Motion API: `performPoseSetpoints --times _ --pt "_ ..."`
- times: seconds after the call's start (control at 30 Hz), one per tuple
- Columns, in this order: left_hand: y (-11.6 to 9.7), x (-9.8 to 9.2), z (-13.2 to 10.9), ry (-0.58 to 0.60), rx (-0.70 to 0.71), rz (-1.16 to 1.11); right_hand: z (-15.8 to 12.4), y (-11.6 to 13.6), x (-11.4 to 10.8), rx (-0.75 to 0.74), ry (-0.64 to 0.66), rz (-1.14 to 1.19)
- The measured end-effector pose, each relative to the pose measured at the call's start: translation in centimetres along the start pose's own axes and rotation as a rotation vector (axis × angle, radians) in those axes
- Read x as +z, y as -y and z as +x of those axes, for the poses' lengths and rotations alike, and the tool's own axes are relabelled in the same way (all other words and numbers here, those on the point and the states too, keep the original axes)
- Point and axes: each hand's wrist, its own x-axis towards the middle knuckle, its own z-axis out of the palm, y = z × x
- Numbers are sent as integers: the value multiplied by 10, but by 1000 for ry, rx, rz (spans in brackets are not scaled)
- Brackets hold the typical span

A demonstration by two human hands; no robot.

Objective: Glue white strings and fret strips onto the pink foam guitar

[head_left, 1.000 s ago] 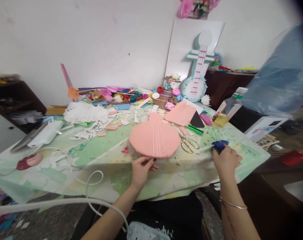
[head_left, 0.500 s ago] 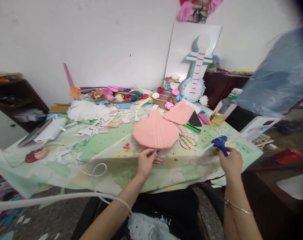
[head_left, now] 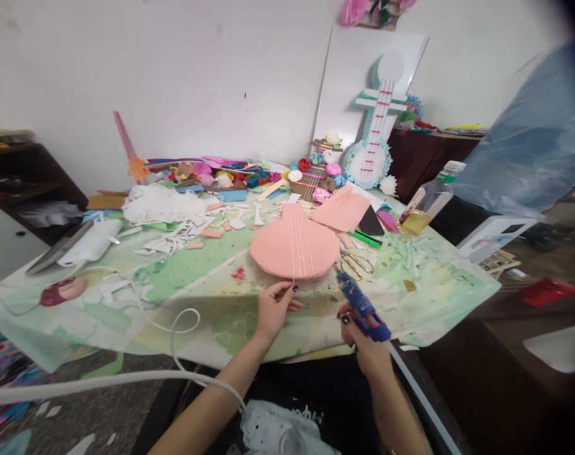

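A flat pink lute-shaped craft piece (head_left: 278, 248) lies on the table, with several white strings (head_left: 299, 243) running down its front. My left hand (head_left: 273, 311) is at its lower edge, thumb and forefinger pinched on the end of one string. In my right hand (head_left: 363, 335) is a blue hot glue gun (head_left: 363, 309), held to the right of the pinch. Its nozzle points up and left, apart from the pink piece. A white glue stick (head_left: 423, 395) sticks out of its back end. Gold-handled scissors (head_left: 356, 264) lie beside the pink piece.
Behind lie pink sheets (head_left: 342, 212), a black phone (head_left: 371, 221), a green cutter (head_left: 367, 239) and paper scraps (head_left: 174, 235). An oil bottle (head_left: 427, 201) stands at right. A finished white-and-blue lute (head_left: 370, 158) leans at the back. A white cable (head_left: 126, 379) crosses at front left.
My right hand has swung left with the glue gun, from the table's right side to near the pink piece, and turned it. My left hand keeps its pinch at the lower edge.
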Motion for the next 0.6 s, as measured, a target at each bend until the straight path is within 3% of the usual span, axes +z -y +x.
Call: performPoseSetpoints --times 0.17,0.6 --pt "4 -6 1 10 27 32 -11 -1 26 6 94 -96" --pt "2 -10 -8 -2 92 69 -12 -6 36 -12 130 -218"
